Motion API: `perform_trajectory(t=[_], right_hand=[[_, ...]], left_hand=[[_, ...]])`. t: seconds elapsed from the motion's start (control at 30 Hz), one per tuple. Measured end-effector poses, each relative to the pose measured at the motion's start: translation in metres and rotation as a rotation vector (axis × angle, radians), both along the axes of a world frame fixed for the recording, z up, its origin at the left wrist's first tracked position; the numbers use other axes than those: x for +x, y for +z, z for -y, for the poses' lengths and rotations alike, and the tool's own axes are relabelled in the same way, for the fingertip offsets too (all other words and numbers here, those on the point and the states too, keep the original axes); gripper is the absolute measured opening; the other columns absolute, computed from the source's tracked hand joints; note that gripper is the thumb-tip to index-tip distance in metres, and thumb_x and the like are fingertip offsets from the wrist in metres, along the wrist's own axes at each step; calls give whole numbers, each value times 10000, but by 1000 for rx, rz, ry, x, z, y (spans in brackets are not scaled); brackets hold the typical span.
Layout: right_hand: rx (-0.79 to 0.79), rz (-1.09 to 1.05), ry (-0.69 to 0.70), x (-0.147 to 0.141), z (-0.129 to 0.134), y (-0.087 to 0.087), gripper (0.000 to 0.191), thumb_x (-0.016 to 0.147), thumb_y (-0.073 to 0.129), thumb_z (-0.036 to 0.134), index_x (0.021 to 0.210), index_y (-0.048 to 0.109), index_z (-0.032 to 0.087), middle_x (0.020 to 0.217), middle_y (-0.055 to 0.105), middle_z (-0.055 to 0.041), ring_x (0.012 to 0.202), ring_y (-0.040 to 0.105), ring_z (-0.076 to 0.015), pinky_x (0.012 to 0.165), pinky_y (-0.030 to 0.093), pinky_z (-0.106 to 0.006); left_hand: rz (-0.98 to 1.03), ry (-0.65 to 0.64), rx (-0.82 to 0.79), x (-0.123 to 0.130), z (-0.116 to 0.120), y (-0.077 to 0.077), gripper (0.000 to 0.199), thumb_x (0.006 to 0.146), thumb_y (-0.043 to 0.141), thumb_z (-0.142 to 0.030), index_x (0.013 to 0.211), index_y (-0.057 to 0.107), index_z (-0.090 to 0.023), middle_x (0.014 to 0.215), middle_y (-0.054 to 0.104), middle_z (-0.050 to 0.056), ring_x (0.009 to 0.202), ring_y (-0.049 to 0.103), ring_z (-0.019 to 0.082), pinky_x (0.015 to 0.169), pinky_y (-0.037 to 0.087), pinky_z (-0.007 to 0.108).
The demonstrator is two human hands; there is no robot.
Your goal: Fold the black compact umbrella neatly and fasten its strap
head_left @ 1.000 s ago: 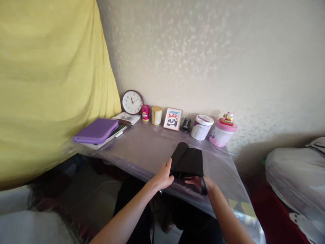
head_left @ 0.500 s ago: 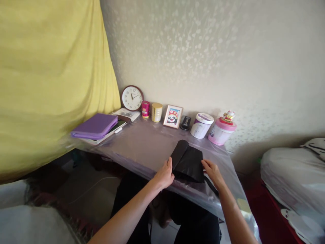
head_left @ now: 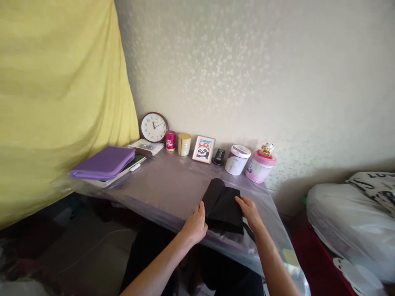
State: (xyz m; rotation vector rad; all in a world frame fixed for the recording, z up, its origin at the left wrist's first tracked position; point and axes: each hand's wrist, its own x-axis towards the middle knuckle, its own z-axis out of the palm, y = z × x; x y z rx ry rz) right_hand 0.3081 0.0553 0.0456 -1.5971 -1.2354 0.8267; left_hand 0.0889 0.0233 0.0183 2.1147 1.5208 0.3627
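A black folded sheet-like piece (head_left: 226,209), perhaps cloth or soft leather, lies at the near right part of the table. Its left part looks rolled or doubled over, and the right part lies flatter. My left hand (head_left: 196,224) grips its left edge, thumb and fingers closed on it. At the upper right corner, my right hand (head_left: 249,211) pinches the same piece. A dark strap-like strip (head_left: 248,232) shows just below my right hand; whether it belongs to the black piece I cannot tell.
Along the wall stand a clock (head_left: 154,127), a pink can (head_left: 170,141), a yellow-lidded jar (head_left: 184,144), a panda picture frame (head_left: 203,149), a black device (head_left: 219,157), a white tub (head_left: 237,160) and a pink tub (head_left: 261,166). A purple case (head_left: 103,163) lies left on the plastic-covered table (head_left: 166,187).
The camera view has tilted and shifted, so the tabletop things sit lower and further left. Both hands keep hold of the black piece, whose near edge now spreads a little flatter.
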Motion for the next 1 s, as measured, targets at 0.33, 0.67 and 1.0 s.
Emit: perform_trajectory(t=[0.33, 0.67, 1.0], right_hand=[[159, -36, 62, -49, -45, 19, 489, 690, 541, 561, 918, 637, 139, 621, 619, -13, 567, 542, -156, 481, 395, -237], [6, 63, 148, -79, -83, -18, 397, 747, 541, 379, 1059, 573, 135, 783, 668, -42, 642, 610, -155, 513, 480, -244], [5, 135, 311, -80, -86, -23, 263, 844, 434, 369, 999, 533, 181, 759, 698, -37, 704, 667, -151, 559, 497, -235]], left_hand=[[-42, 20, 6, 5, -2, 0, 742, 735, 418, -151, 1388, 85, -37, 1303, 381, 220, 966, 569, 265, 808, 427, 322], [-97, 24, 67, 7, -2, -5, 673, 731, 444, -150, 1346, 206, -16, 1353, 298, 263, 927, 593, 264, 770, 462, 335], [-150, 90, 370, -1, 16, 30, 254, 821, 421, -231, 1058, 473, -155, 1089, 489, 104, 980, 496, 254, 828, 412, 415]])
